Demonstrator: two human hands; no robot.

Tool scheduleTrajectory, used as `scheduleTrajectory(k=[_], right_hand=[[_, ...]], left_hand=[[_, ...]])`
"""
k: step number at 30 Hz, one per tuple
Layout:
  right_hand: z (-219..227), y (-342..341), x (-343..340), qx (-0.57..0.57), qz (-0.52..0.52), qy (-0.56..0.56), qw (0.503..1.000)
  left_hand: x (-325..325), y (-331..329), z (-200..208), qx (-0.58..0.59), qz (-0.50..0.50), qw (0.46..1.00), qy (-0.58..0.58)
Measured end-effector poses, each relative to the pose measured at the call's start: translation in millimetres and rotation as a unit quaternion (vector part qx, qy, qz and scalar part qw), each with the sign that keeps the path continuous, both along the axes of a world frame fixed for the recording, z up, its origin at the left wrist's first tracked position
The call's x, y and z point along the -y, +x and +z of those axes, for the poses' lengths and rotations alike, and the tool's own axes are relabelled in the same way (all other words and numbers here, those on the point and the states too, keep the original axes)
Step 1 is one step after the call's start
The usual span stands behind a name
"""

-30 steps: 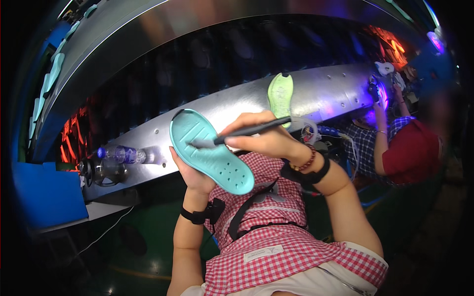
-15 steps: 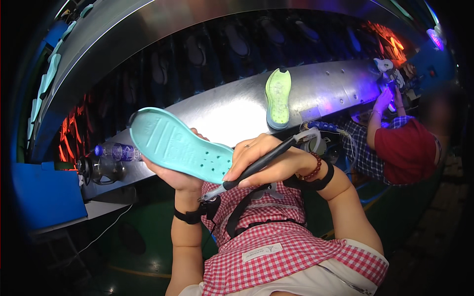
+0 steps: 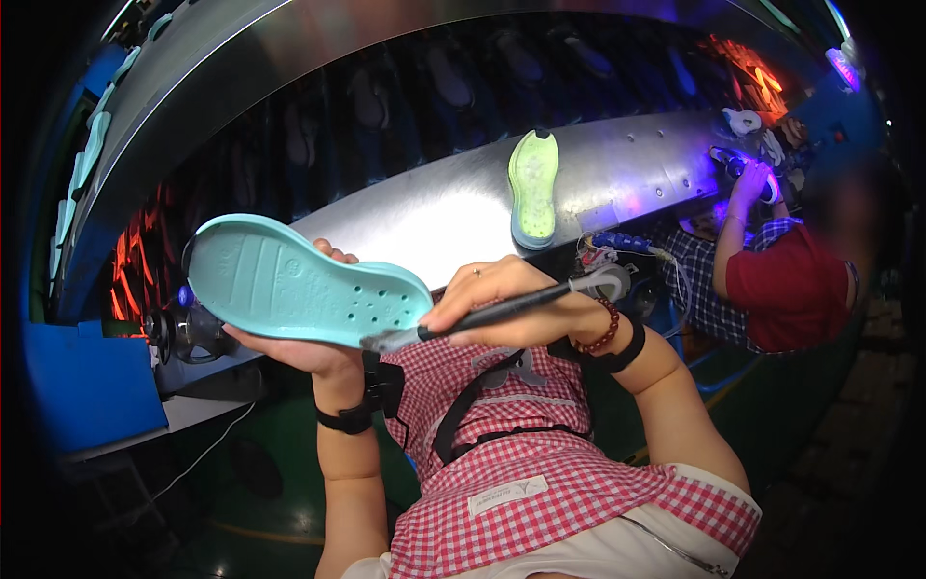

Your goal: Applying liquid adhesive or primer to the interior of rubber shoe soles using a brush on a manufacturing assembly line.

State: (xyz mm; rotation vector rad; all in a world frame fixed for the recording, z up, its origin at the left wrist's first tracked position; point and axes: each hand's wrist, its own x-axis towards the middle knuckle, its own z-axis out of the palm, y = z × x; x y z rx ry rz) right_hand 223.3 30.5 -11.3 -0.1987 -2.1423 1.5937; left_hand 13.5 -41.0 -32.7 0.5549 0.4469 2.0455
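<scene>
My left hand (image 3: 309, 355) is closed around a turquoise shoe sole (image 3: 280, 280) from below, its fingertips showing over the far edge. The sole lies tilted in the palm, its grooved, raised-rim face toward me and a group of small holes at its right end. In my right hand (image 3: 516, 301) is a brush (image 3: 492, 311) with a black handle and a greyish tip; a pale tube loops from its back end. The tip meets the near rim of the sole beside the holes. The fingertips of my right hand are at the sole's right end.
A yellow-green sole (image 3: 535, 188) lies on the shiny metal bench (image 3: 617, 174). Dark rows of soles stand behind it, under a curved metal hood (image 3: 241, 58). A clear jug (image 3: 198, 333) is at the left, by a blue box (image 3: 92, 376). A co-worker (image 3: 791, 280) sits at the right.
The turquoise sole and my left hand have moved left and turned flatter. The brush tip has come up from below the sole onto its near rim.
</scene>
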Motion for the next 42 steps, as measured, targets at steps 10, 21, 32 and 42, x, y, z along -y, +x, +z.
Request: scheduleTrajectory(k=[10, 21, 32, 42], right_hand=[[-7, 5, 0, -0.066, -0.005, -0.162, 0.985], [-3, -13, 15, -0.067, -0.111, -0.294, 0.947], [28, 1, -7, -0.049, 0.093, 0.02, 0.994], [41, 12, -26, 0.068, 0.129, 0.096, 0.985]], left_hand=[[-2, -4, 4, -0.044, -0.042, 0.998, 0.006], [-4, 30, -4, 0.125, -0.195, 0.973, 0.0], [2, -4, 7, -0.097, -0.302, 0.928, -0.195], [-1, -14, 21, -0.169, -0.41, 0.842, -0.306]])
